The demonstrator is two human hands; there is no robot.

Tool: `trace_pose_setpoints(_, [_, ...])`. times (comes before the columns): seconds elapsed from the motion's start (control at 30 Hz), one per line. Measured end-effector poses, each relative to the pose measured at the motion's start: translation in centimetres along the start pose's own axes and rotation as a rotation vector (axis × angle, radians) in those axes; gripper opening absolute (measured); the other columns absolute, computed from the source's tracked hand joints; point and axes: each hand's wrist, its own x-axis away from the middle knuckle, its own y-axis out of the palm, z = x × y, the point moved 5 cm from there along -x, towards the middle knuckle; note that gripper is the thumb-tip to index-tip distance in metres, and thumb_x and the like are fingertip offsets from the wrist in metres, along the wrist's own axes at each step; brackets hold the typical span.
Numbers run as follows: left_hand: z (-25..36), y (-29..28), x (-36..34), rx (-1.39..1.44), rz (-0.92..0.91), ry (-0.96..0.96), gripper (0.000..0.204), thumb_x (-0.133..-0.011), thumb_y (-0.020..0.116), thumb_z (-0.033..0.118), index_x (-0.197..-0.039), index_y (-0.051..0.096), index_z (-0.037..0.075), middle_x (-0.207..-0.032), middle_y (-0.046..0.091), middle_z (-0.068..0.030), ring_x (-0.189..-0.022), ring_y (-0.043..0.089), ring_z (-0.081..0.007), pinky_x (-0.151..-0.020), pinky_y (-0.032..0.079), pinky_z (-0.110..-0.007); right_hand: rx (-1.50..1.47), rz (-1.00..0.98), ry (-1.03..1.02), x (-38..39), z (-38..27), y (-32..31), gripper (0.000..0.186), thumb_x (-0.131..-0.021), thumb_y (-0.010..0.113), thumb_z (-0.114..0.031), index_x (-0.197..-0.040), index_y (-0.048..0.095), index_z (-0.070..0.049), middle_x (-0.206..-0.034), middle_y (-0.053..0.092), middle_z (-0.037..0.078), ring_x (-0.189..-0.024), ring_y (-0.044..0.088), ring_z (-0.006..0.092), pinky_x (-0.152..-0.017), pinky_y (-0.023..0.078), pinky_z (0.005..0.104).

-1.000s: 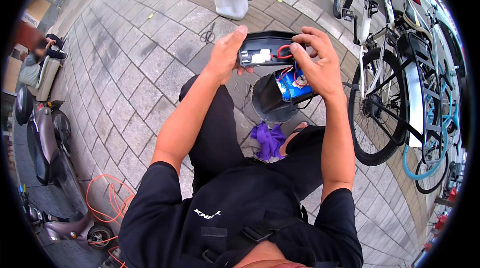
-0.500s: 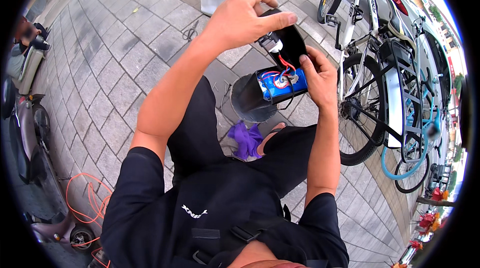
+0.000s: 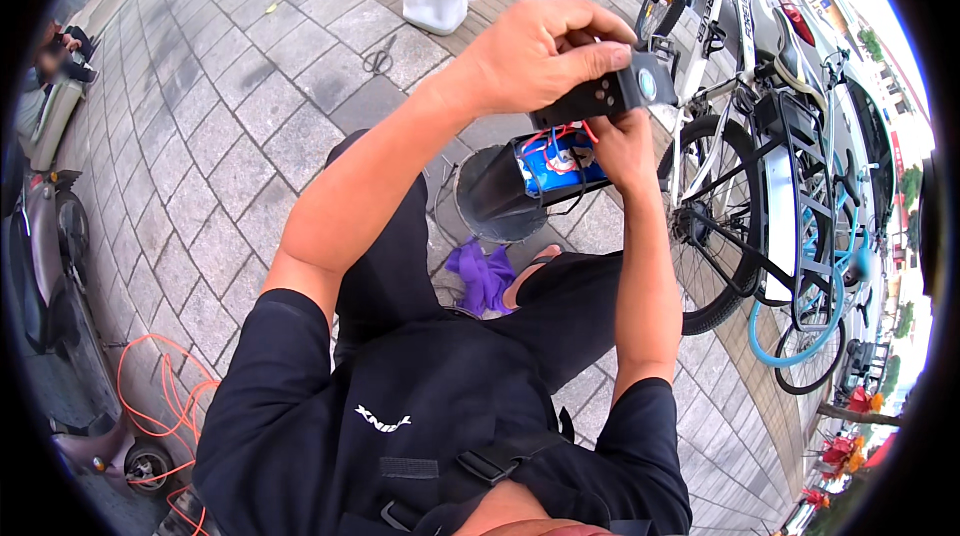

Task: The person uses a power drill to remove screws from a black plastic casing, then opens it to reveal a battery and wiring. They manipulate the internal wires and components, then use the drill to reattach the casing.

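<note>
Head view: The left hand [image 3: 540, 51] held the black cover [image 3: 628, 96] in a closed grip, thumb on the near side and fingers curled toward the far edge. The cover was positioned above the blue battery [image 3: 556, 164]. The right hand [image 3: 628, 151] was located directly below the cover, near the red wires [image 3: 590, 134]. Its fingertips were hidden by the cover; whether they gripped the cover, the wires or neither could not be determined.

The cover's inner side faced out of sight, and the wires could not be traced to their upper ends. The battery sat in a black case [image 3: 500, 188], its top surface partly crossed by wires. The case leaned over a round base [image 3: 476, 216]; whether it stood on or inside this base could not be made out. The purple cloth [image 3: 484, 276] lay near the base. The rear bicycles were cut by the dark lens rim.

Compared with the frame half a second earlier, the cover had been turned: its outer face, with small holes and a round badge, had replaced the hollow side and white connector. The right fingers, previously visible at the cover's edge, had passed out of sight. The battery remained in the case.
</note>
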Motion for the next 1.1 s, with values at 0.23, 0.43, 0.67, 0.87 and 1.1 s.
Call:
trace_pose_setpoints(0.23, [-6.4, -3.9, 2.1, 0.034, 0.111, -0.233, 0.075, -0.098, 0.078, 0.034, -0.155, 0.04, 0.004, -0.132, 0.063, -0.0088, -0.118, 0.06, -0.0141, -0.102, 0.05, -0.034, -0.02, -0.264, 0.272, -1.5, -2.7, 1.8, 0.02, -0.1, 0.06, -0.016, -0.098, 0.07, 0.001, -0.071, 0.064, 0.003, -0.048, 0.053, 0.0092, -0.046, 0.042, 0.0287])
trace_pose_setpoints(0.43, [-10.9, -3.1, 5.8, 0.579, 0.14, -0.465, 0.066, -0.103, 0.066, 0.05, -0.15, 0.046, 0.008, -0.126, 0.065, -0.0038, -0.114, 0.065, -0.0128, -0.097, 0.055, -0.032, 0.091, -0.39, 0.31, -1.8, -3.0, 2.8, 0.028, -0.104, 0.061, -0.023, -0.091, 0.069, 0.001, -0.068, 0.063, 0.002, -0.046, 0.055, 0.0096, -0.045, 0.043, 0.0291])
trace_pose_setpoints(0.67, [-9.3, -3.0, 5.2, 0.121, 0.116, -0.336, 0.098, -0.093, 0.077, 0.055, -0.164, 0.031, 0.007, -0.134, 0.063, -0.0116, -0.117, 0.062, -0.0176, -0.1, 0.052, -0.033, 0.159, -0.343, 0.136, -1.2, -3.4, 1.7, 0.027, -0.104, 0.063, -0.023, -0.109, 0.076, 0.001, -0.081, 0.072, 0.007, -0.068, 0.067, 0.014, -0.063, 0.053, 0.0319])
trace_pose_setpoints(0.87, [-7.4, -3.5, 5.1, -0.391, -0.087, -0.507, 0.096, -0.091, 0.08, 0.056, -0.159, 0.041, 0.0, -0.126, 0.068, -0.0131, -0.108, 0.065, -0.0182, -0.098, 0.051, -0.03, 0.146, -0.036, 0.013, 1.4, -1.5, -2.2, 0.029, -0.1, 0.069, -0.023, -0.114, 0.075, 0.001, -0.092, 0.076, 0.006, -0.087, 0.068, 0.0132, -0.081, 0.054, 0.031])
trace_pose_setpoints(1.1, [-9.7, -2.9, 6.2, 0.334, -0.076, -0.739, 0.058, -0.105, 0.066, 0.042, -0.15, 0.052, 0.007, -0.126, 0.066, 0.0004, -0.103, 0.063, -0.0082, -0.084, 0.054, -0.025, -0.185, -0.025, 0.119, 8.1, 1.7, -5.6, 0.027, -0.103, 0.067, -0.025, -0.108, 0.077, -0.001, -0.093, 0.075, 0.002, -0.059, 0.052, 0.0035, -0.053, 0.04, 0.02])
